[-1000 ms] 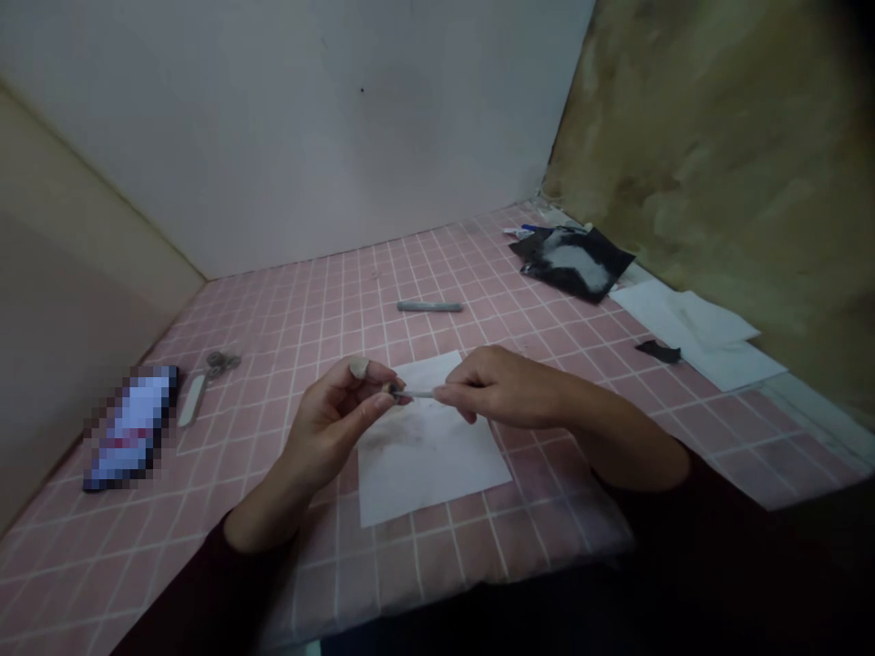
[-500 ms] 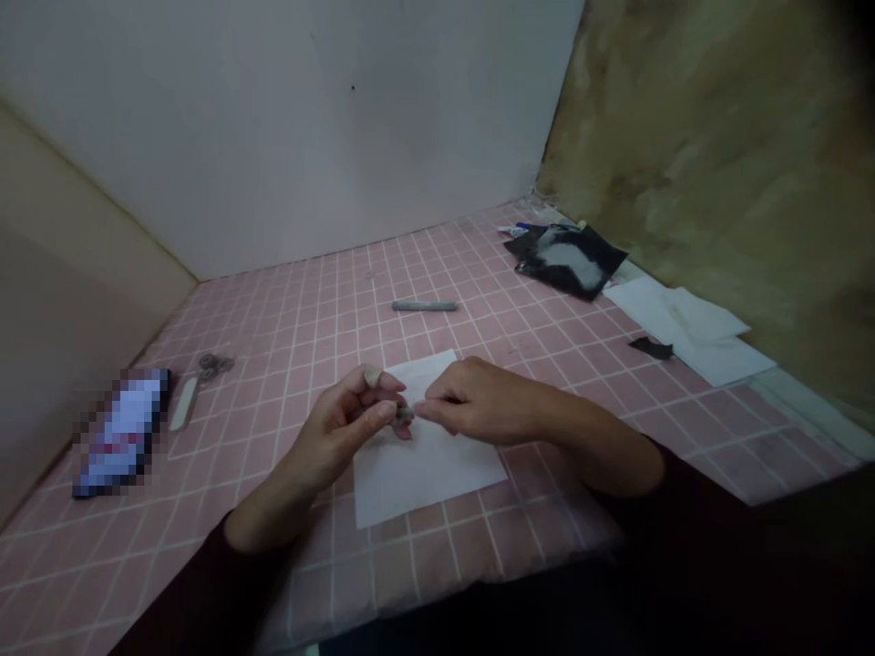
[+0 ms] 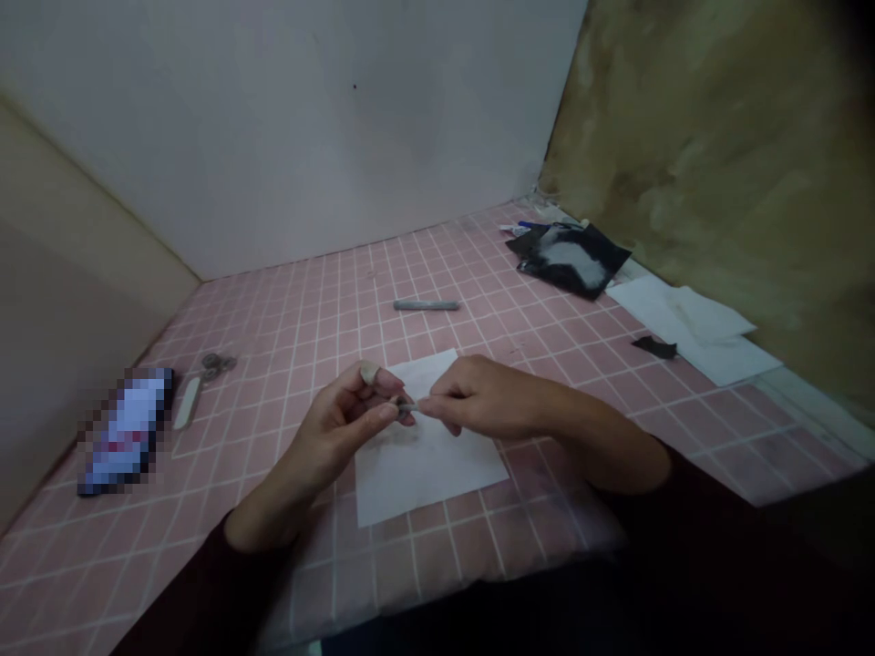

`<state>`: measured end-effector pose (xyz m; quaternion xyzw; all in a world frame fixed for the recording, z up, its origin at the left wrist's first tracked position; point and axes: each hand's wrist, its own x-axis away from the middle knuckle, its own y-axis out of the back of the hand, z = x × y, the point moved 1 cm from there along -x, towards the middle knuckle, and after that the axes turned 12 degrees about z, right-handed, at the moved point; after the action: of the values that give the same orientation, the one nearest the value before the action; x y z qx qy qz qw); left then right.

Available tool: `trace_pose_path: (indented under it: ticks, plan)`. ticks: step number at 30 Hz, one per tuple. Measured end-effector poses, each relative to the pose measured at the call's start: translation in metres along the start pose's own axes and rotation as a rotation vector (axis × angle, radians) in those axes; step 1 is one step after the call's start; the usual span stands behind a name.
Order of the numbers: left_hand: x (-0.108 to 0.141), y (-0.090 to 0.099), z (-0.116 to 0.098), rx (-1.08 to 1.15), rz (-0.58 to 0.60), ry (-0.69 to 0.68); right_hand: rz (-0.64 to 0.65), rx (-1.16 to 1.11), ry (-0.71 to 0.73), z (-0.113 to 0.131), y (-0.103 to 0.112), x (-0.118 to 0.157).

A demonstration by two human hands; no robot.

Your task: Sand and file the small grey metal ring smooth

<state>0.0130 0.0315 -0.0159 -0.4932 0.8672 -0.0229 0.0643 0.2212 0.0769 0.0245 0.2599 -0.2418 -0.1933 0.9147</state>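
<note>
Over a white sheet of paper [image 3: 430, 483], my left hand [image 3: 342, 415] pinches a small grey ring-like piece [image 3: 403, 410] between thumb and fingers. One of its fingers has a pale wrap [image 3: 370, 373] around it. My right hand [image 3: 488, 396] is closed just to the right, thumb and forefinger pressed together at the piece. Something thin and grey spans the gap between the two hands' fingertips; its far end is hidden in the right fingers, and I cannot make out what it is.
On the pink checked tablecloth [image 3: 328, 310] lies a grey rod [image 3: 426, 305]. To the left are several small grey rings [image 3: 215, 365], a white flat stick [image 3: 187, 403] and a blurred-out phone-like object [image 3: 127, 433]. Black sheets [image 3: 574, 260], white papers [image 3: 717, 351] and a black scrap [image 3: 654, 347] lie right.
My right hand has shifted slightly right, and the thin grey thing between the fingertips shows more plainly. The left hand keeps its pinch. The view has moved a little.
</note>
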Motion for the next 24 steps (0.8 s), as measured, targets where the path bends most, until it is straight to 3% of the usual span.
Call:
trace_pose_path:
  ticks: [24]
  plan:
    - [0.0013,-0.0013,-0.0041,-0.121,-0.103,-0.112,0.025,-0.107,0.054,-0.0062,-0.0007,-0.0033]
